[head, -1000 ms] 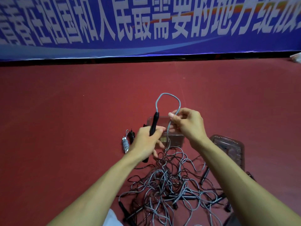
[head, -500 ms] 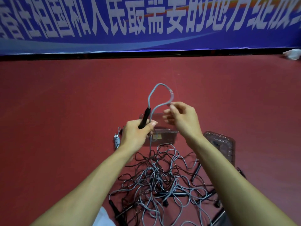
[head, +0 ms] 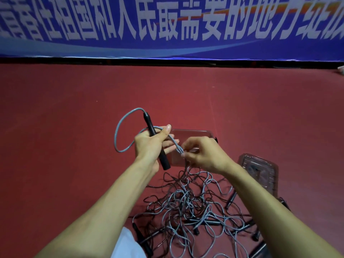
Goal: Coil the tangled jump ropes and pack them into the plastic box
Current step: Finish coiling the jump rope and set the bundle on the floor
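Now L hand (head: 149, 144) grips slim black jump-rope handle (head: 149, 123), its grey cord (head: 115, 140) looping out left & back across the fingers. R hand (head: 203, 155) pinches that cord just beside them. Behind both hands sits clear rectangular plastic box (head: 193, 134) on red floor (head: 74, 146); tangled grey/black rope pile (head: 186, 207) lies nearer, w/ clear plastic lid (head: 258, 170) at right

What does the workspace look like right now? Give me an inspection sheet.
Surface: red floor, ropes lying on it.
Job's things: tangled pile of grey and black jump ropes; clear plastic box partly behind the hands; clear plastic lid lying apart, to its right.
Clutter: small white object at far right edge.
Grippers: left hand grips black rope handle; right hand pinches grey rope.
Cables: nothing seen besides ropes.
Surroundings: blue banner with white characters.
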Available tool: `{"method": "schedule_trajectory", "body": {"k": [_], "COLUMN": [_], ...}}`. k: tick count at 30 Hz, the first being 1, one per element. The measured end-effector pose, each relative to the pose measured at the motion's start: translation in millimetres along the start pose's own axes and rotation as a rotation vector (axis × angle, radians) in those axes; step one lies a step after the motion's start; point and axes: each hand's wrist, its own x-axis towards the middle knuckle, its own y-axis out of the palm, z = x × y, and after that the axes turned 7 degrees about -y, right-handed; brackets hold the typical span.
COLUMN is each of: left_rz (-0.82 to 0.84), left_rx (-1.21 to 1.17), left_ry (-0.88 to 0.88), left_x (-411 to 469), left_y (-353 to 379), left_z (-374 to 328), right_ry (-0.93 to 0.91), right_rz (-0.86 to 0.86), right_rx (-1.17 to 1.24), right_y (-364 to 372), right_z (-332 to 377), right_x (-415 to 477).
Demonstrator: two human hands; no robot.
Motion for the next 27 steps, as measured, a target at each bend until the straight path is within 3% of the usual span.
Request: {"method": "schedule_trajectory", "body": {"k": [4, 10, 12, 15, 18, 27], "left_rz": [-0.086, -0.167, -0.176, -0.203, -0.193, 0.083], "left_rx": [-0.238, -0.547, -0.571, -0.474, -0.262, 0.317], "left_ry": [-0.023, -0.067, -0.084, -0.078, -0.046, 0.022], "left_x": [4.1, 13.9, 16.6, 19.5, 22.2, 5.2], "left_y": [-9.1, -27.4, -29.8, -30.0, -27.7, -3.0], "left_z": [-13.5, -19.4, -16.1, -8.4, 3.5, 19.5], "right_ry": [0.038, 0.237, 0.291, 0.392, 0.376, 0.303], "right_rz": [-0.083, -0.034, -0.085, -0.213, -0.248, -0.476], "right_rx": [-0.266, -0.225, -0.102, 0.377, 0.651, 1.001], "right_y": [1.1, -0.7, 0.2, -1.1, -9.0, -35.0], "right_z": [-8.2, -20.5, -19.4, -5.5, 9.3, 26.2], "right_x": [0.0, -3.6, -3.3, -3.9, -3.1, -5.7]}}
